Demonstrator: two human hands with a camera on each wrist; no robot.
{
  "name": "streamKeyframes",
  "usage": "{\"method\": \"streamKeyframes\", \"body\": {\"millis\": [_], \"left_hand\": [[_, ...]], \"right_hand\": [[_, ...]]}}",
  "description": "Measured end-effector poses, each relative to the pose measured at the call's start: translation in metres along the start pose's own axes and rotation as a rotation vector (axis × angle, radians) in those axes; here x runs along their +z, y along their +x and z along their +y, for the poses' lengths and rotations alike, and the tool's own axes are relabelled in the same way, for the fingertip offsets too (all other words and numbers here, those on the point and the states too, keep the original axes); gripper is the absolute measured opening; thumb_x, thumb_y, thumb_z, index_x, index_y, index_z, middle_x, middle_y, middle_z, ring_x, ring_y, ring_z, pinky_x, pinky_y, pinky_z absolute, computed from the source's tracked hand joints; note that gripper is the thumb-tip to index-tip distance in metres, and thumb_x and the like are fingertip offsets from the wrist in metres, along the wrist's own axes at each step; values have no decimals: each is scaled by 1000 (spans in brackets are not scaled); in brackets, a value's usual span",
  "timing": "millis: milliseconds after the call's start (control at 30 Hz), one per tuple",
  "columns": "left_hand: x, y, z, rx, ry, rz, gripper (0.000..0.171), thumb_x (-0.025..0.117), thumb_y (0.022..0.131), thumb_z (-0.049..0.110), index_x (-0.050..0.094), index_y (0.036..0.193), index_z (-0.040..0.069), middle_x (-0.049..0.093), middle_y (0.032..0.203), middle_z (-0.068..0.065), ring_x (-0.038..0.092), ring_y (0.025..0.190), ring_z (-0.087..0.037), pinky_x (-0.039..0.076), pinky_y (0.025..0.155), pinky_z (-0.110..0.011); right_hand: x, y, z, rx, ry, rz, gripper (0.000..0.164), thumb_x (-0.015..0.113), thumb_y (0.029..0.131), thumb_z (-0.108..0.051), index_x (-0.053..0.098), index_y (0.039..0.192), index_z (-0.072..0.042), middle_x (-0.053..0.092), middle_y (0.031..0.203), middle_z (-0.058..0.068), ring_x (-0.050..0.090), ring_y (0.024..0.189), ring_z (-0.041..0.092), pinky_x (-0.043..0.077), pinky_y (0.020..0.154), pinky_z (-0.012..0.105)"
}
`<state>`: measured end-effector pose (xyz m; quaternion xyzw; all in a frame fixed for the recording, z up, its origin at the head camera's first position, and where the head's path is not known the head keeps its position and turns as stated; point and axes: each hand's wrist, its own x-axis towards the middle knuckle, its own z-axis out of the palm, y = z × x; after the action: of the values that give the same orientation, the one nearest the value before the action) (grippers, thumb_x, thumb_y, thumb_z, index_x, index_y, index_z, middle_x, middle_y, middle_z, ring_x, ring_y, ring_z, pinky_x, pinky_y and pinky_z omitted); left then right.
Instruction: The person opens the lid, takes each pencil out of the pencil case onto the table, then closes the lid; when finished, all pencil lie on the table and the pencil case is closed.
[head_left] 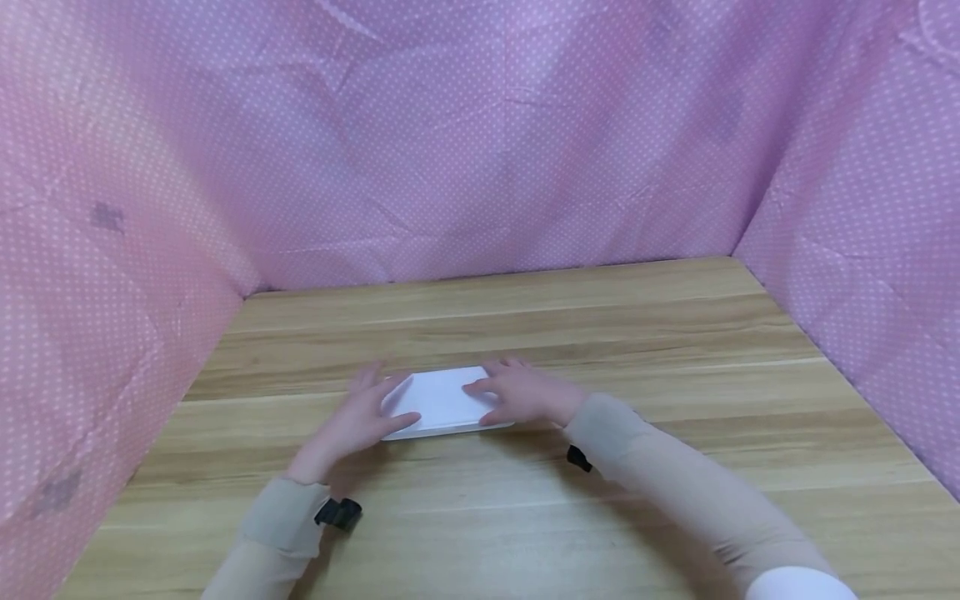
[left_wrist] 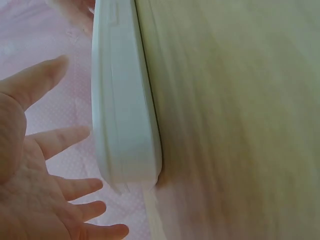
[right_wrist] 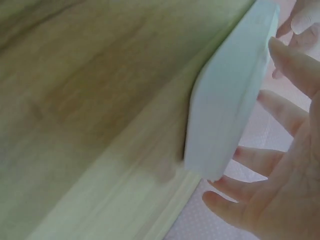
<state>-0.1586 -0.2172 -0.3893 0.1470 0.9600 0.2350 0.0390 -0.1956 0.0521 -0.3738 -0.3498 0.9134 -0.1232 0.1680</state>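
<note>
Your white box [head_left: 444, 400] is lying flat on the wooden table [head_left: 517, 517], between your left hand [head_left: 356, 422] and your right hand [head_left: 529, 394]. The head view is showing its top, with your left thumb overlapping the near left corner and your right fingers overlapping the right end. Only the wrist views are showing the side wall well: in the left one, a thin seam is running along it, and a small raised rectangle is sitting towards the far end, details the head view is not giving you. Your left hand is holding nothing, its fingers spreading straight along the box's edge; you cannot tell from these views whether they are touching it. Your right hand is likewise not grasping, its fingers standing apart, the tips lying against the edge in the right wrist view. The head view alone is showing the grey cuffs [head_left: 283, 515] on your wrists and a black piece [head_left: 340, 513] beside each, with pink dotted cloth [head_left: 480, 150] hanging behind the table.
</note>
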Motion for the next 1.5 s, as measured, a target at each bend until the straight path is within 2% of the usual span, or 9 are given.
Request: {"method": "streamKeyframes", "body": {"millis": [167,267,533,733,833,967,1067,1167,1500], "left_hand": [[2,3,4,23,32,-82,74,72,82,40,44,142,7,22,149,-35,15,138,-52,19,107,-67],[3,3,6,43,49,-107,77,74,79,38,42,143,8,23,148,-35,17,137,-53,20,107,-66],[5,2,6,94,70,-99,75,78,76,32,45,141,13,28,147,-33,22,135,-53,23,106,-66],[7,5,5,141,92,-63,70,81,73,28,54,135,12,39,142,-30,34,131,-49,30,105,-61],[7,6,4,136,107,-50,69,82,71,29,56,132,12,42,141,-28,38,130,-47,32,105,-59],[6,7,4,121,115,-46,68,82,70,30,58,131,13,44,141,-25,40,130,-44,35,105,-56],[6,8,5,126,127,-43,67,82,69,30,58,130,13,45,140,-26,42,129,-43,36,105,-55],[6,9,6,130,141,-40,68,82,69,30,59,130,12,45,139,-27,43,128,-44,37,104,-55],[6,9,8,145,176,-41,68,82,68,31,59,129,11,47,137,-28,46,126,-43,38,103,-54]], "right_hand": [[1,2,-4,-2,-15,29,59,70,84,-38,51,138,-23,31,152,17,28,140,38,21,114,52],[2,3,-6,-23,-30,50,60,73,82,-36,53,136,-20,36,149,18,34,137,38,24,114,50],[1,4,-8,-57,-96,81,57,75,80,-36,57,131,-17,47,140,18,48,125,37,36,107,47],[2,8,-7,-80,-144,89,56,76,78,-36,59,128,-18,55,130,16,59,107,30,47,95,41],[2,10,-4,-97,-149,86,57,77,77,-36,60,128,-19,58,126,14,61,101,26,49,92,38],[0,13,-1,-133,-152,89,57,79,75,-37,63,125,-17,63,114,9,59,84,16,51,83,32],[-2,14,0,-162,-166,104,57,81,72,-37,65,123,-15,65,98,5,49,69,10,48,69,24],[-3,14,0,-173,-170,115,59,82,70,-36,65,122,-14,63,86,2,41,62,8,42,59,20],[-5,17,-1,-154,-142,120,61,83,66,-35,66,120,-14,70,86,3,36,58,6,36,52,17]]}}
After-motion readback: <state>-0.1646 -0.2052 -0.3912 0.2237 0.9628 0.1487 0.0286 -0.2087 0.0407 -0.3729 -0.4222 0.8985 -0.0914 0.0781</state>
